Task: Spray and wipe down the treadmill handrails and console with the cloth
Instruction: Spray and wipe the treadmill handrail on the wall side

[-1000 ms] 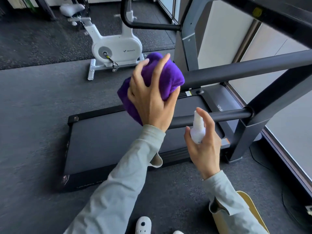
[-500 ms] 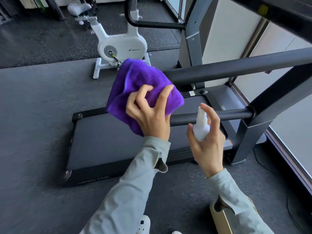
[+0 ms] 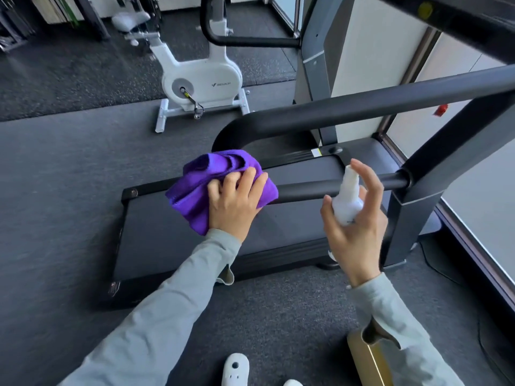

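Note:
My left hand (image 3: 235, 201) presses a bunched purple cloth (image 3: 200, 182) onto the left end of the treadmill's lower black handrail (image 3: 303, 190). My right hand (image 3: 354, 229) holds a small white spray bottle (image 3: 347, 201) upright just in front of that rail, with the forefinger raised over the nozzle. The upper handrail (image 3: 362, 110) curves down on the left behind the cloth. The treadmill belt (image 3: 172, 240) lies below. The console is out of view.
A white exercise bike (image 3: 200, 79) stands on the floor beyond the treadmill. The treadmill's dark upright post (image 3: 404, 218) rises at the right beside a window wall. A yellow object (image 3: 367, 360) and white shoes (image 3: 235, 369) are at the bottom.
My left hand has brought the cloth down from the upper handrail onto the lower one. My right hand with the bottle has stayed near the lower rail.

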A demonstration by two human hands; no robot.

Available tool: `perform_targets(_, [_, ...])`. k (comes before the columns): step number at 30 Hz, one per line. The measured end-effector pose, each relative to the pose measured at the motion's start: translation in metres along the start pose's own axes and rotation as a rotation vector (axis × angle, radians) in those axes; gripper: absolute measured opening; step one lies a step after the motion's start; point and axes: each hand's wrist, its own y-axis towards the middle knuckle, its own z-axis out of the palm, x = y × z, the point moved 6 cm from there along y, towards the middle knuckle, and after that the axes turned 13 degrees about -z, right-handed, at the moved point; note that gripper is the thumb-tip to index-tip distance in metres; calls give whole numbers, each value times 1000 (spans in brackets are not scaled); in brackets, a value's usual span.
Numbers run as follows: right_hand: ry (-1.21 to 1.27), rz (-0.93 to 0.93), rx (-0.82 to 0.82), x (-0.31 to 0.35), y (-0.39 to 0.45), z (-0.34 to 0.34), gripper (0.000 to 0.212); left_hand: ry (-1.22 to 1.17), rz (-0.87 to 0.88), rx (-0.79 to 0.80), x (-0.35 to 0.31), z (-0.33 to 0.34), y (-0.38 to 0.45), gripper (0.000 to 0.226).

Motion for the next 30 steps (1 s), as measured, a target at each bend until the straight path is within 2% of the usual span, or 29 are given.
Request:
perform_targets(2, [8,0,13,0,-1,1,63,153,155,71,-11,15,-6,33])
perform_targets(4, [13,5,26,-1,-2,1,64,249,264,131,-21,25,-6,49])
perform_targets(6, [6,5,27,-2,-2,-2,64,266,282,129,-24,26,0,60])
perform_targets(9, [-12,5,17,-6,-1,-8,64,213,288,61,-25,24,-2,59])
perform_targets(12, [-22,17,9,-10,-1,-14,64,157,244,48,-24,24,0,50])
perform_targets(14, [-32,17,5,-12,-3,-16,63,108,188,92,-29,25,3,47])
perform_targets(18, [-44,15,3,-13,-7,-17,64,-149,30,196,-43,30,15,48])
perform_targets(22, [-54,15,-14,-18,-2,-20,63,-263,-61,163,-40,31,23,47])
perform_targets(25, [-54,11,-30,-24,2,-24,62,-156,-199,287,-43,46,24,49])
perform_targets(27, [-58,3,-36,-28,3,-26,62,-206,-288,403,-57,56,29,51])
perform_targets(30, [-69,11,-50,-34,2,-27,63,-308,-183,445,-86,60,33,53])
